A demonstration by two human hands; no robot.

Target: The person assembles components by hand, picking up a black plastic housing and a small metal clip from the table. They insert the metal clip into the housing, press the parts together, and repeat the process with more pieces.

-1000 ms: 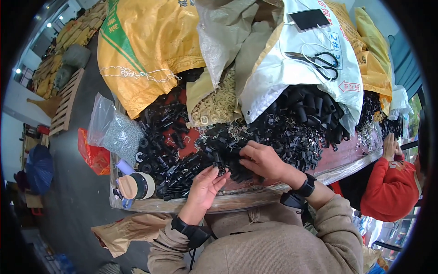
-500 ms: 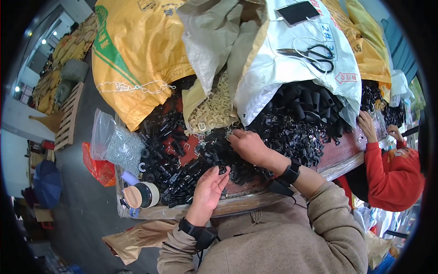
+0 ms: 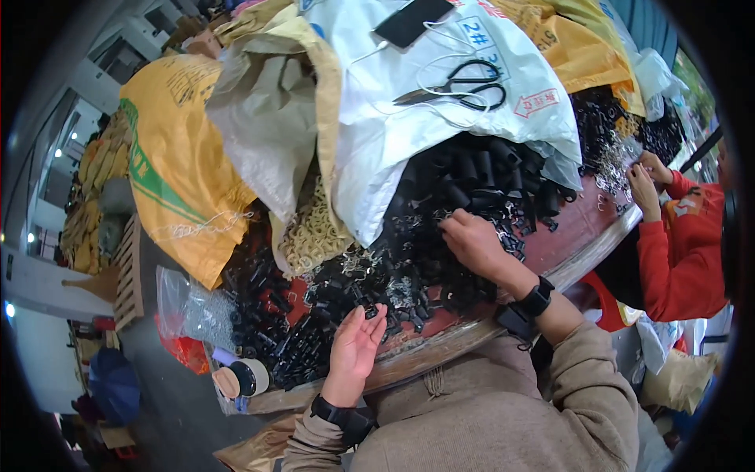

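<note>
My left hand [image 3: 356, 346] is palm up at the near edge of the table, its thumb and fingertips closed on a small black plastic part [image 3: 370, 312]. To the right, my right hand [image 3: 481, 245] reaches over the heap at the mouth of the white sack, fingers bent together. Whatever its fingertips hold, if anything, is too small to make out. Beyond that hand lie black plastic tubes [image 3: 464, 175]. Small black parts [image 3: 295, 346] cover the table on the left, and cream-coloured rings [image 3: 314, 236] spill from an open sack between the hands and the far side.
A white sack [image 3: 358, 149] carries scissors [image 3: 464, 85] and a phone [image 3: 414, 22] with a white cable. At left stand a yellow sack [image 3: 177, 149], a lidded cup [image 3: 250, 377] and a clear bag of small grey pieces [image 3: 206, 311]. A co-worker in red [image 3: 680, 252] works at right.
The view has swung to the right. My right hand has moved right, from beside the cream rings to the heap below the black tubes. My left hand still holds the small part.
</note>
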